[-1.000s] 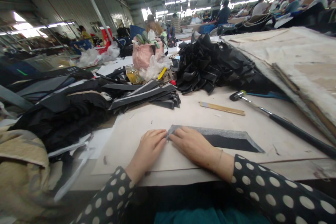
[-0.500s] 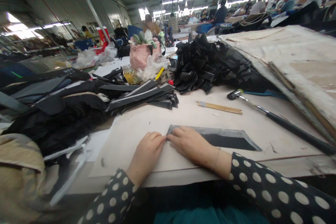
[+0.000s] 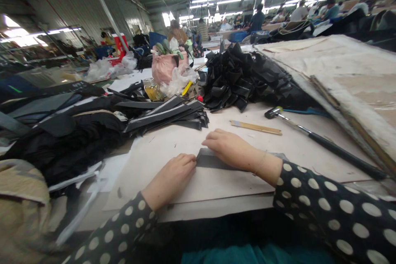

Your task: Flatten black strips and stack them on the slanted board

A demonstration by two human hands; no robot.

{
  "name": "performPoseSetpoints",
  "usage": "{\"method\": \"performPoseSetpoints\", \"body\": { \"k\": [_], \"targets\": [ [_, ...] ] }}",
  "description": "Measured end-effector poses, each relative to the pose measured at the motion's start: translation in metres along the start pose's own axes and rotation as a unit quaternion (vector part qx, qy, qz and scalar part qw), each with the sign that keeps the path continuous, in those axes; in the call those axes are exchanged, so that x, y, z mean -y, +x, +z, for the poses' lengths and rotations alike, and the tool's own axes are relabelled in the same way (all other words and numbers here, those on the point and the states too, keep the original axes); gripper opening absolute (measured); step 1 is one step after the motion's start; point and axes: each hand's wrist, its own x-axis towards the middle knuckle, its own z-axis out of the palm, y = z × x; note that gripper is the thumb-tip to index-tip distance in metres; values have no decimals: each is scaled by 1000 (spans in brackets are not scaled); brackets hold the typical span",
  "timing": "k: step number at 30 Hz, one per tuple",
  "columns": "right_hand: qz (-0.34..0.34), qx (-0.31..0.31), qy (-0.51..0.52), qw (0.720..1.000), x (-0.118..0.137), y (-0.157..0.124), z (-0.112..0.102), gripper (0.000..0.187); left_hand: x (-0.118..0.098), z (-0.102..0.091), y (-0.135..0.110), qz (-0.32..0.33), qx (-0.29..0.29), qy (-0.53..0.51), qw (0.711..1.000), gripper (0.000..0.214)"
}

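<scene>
A flat grey-black cut strip lies on the pale work board right in front of me. My left hand is curled, its fingertips pinching the strip's left end. My right hand lies over the strip's upper edge, fingers bent and pressing it down; my spotted sleeve hides the strip's right part.
A hammer with a long dark handle lies to the right, a wooden stick beyond my hands. Black strips are stacked at left, a heap of folded black pieces behind. A pink bag, a jar. Other people work far off.
My right hand has moved up and forward from the strip's left end to its upper edge, and my arm now covers the right part. My left hand stays at the left end.
</scene>
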Motion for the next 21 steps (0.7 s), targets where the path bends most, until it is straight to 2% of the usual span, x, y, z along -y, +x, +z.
{"method": "performPoseSetpoints", "body": {
  "k": [4, 6, 9, 21],
  "targets": [
    [-86, 4, -16, 996, -6, 12, 13, 24, 2, 0, -1, 21, -10, -1, 1000, 22],
    [-107, 16, -20, 994, -8, 15, 21, 21, 3, 0, -1, 27, -18, -8, 999, 22],
    [-117, 34, -17, 992, -12, 15, 27, 16, 5, 0, -2, 32, -25, -15, 999, 23],
    [-138, 77, -39, 987, -12, 15, 28, 17, 17, -3, 2, 78, 28, 19, 996, 21]
  ]
}}
